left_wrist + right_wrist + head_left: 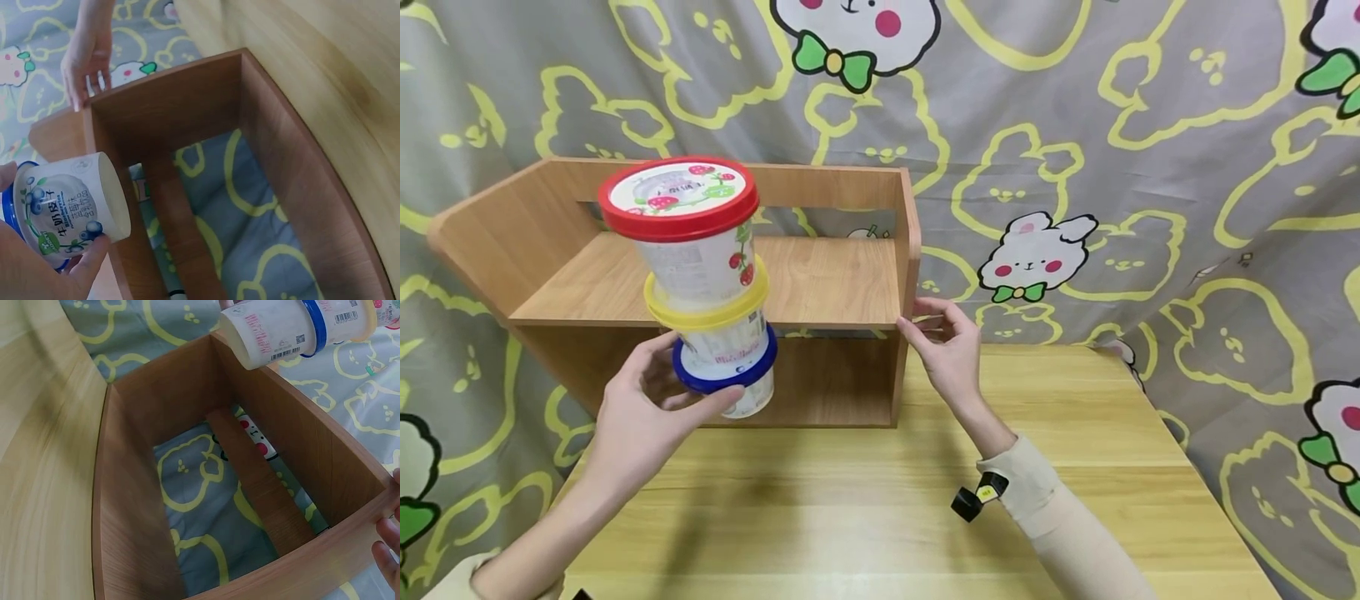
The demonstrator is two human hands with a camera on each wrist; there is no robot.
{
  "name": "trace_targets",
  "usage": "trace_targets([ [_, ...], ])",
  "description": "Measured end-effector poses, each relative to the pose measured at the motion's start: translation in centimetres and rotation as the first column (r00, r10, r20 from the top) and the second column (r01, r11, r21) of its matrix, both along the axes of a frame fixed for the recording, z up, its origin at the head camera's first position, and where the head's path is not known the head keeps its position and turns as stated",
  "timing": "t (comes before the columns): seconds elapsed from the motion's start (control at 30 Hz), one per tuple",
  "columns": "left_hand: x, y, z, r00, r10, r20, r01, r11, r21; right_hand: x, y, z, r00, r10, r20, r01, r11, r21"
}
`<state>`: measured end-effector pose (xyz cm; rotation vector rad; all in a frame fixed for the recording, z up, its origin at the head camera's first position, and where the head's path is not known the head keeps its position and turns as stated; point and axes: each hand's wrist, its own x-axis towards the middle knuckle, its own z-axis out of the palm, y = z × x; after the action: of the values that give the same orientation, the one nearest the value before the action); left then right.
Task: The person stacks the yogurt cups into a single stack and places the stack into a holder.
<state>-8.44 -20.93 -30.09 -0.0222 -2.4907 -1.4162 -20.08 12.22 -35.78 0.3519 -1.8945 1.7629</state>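
My left hand grips the lowest tub of a stack of three lidded plastic tubs, held up in front of the wooden desk shelf. That bottom tub has a blue lid and, in the left wrist view, blueberry pictures on its side. Above it stands a tub with a yellow lid, then a larger one with a red strawberry lid. My right hand holds the front edge of the shelf's right side panel, thumb at the front and fingers on the outer face.
The shelf has two levels, with a slanted left side panel and an open-slotted back. It stands at the rear of a light wood table. A grey patterned curtain hangs behind and beside it.
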Motion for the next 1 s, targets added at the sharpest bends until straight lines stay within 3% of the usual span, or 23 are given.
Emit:
trace_targets([
  [0.13,-0.3,0.0,0.6,1.0,-0.009,0.021,0.009,1.0,-0.012,0.1,0.1,-0.3,1.0,-0.008,0.0,0.008,1.0,-0.006],
  [0.37,-1.1,-0.1,2.0,1.0,-0.024,-0.006,0.024,1.0,0.005,0.0,0.1,-0.3,1.0,-0.008,0.002,0.008,1.0,-0.007],
  [0.7,-3.2,-0.5,3.9,1.0,0.004,-0.028,-0.005,1.0,-0.023,0.0,-0.1,-0.1,1.0,-0.01,-0.007,0.01,1.0,0.006],
  [0.83,-4.1,-0.4,4.3,0.999,0.021,-0.034,-0.022,0.999,-0.036,0.0,-0.1,-0.1,1.0,-0.007,-0.008,0.007,1.0,0.005],
  [1.0,-5.1,0.0,4.4,0.999,-0.003,-0.048,0.001,0.999,-0.046,0.1,-0.2,-0.2,1.0,-0.008,-0.003,0.008,1.0,-0.006],
])
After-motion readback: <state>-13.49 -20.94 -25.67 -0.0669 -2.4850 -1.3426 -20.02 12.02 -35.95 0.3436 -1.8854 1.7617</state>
